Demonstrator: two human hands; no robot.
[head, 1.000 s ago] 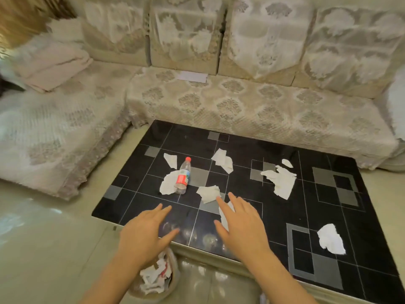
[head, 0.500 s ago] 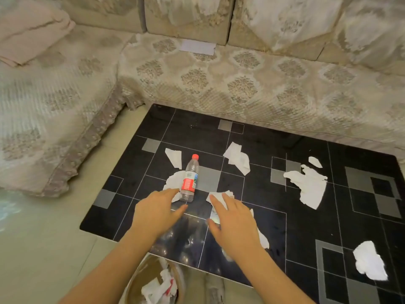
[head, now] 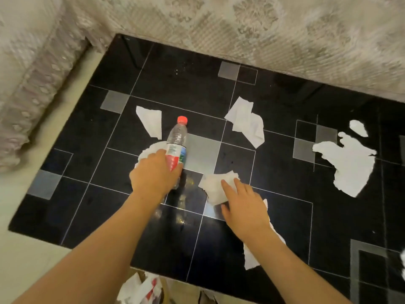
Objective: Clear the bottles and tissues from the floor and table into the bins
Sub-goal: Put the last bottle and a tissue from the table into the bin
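Two hands work on the counter (head: 285,216). The left hand (head: 153,178) curls its fingers round the bottle (head: 176,148). The right hand (head: 245,207) presses straight fingers on a tissue (head: 213,186).

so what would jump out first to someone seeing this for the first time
A clear plastic bottle with a red cap lies mid-left on the glossy black glass table, the left hand gripping its lower end. The right hand rests on a crumpled white tissue; a big torn tissue lies far right.

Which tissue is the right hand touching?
The crumpled tissue just right of the bottle: the right hand's fingers rest on it.
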